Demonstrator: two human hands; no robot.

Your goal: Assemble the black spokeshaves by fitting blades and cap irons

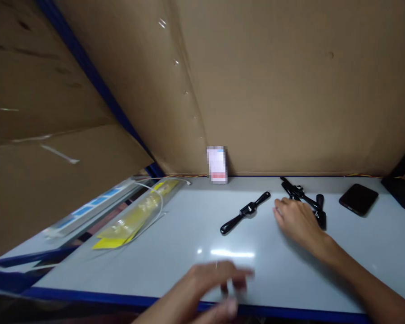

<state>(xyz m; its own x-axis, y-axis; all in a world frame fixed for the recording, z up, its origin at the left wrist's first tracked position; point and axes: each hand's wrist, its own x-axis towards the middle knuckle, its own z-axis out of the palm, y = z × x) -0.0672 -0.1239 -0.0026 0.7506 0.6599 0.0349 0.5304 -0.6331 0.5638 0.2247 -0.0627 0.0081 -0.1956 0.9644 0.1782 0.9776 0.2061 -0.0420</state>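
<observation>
A black spokeshave [248, 209] lies at a slant on the white tabletop, its two handles pointing front-left and back-right. To its right is a cluster of black metal tools [300, 192], seemingly more spokeshaves, overlapping one another. My right hand [299, 222] rests low in front of that cluster and hides part of it. Its fingers are loosely bent towards the left, with nothing visible in them. My left hand [219, 281], blurred by motion, hovers over the front of the table with fingers apart and holds nothing.
A phone with a lit screen [217, 165] leans against the cardboard wall [273, 90]. A dark flat device [358, 199] lies at right. On the left are a yellow sheet in clear plastic [135, 216], a white cable [162, 200] and a power strip [91, 209]. A blue edge [94, 295] borders the table [148, 270].
</observation>
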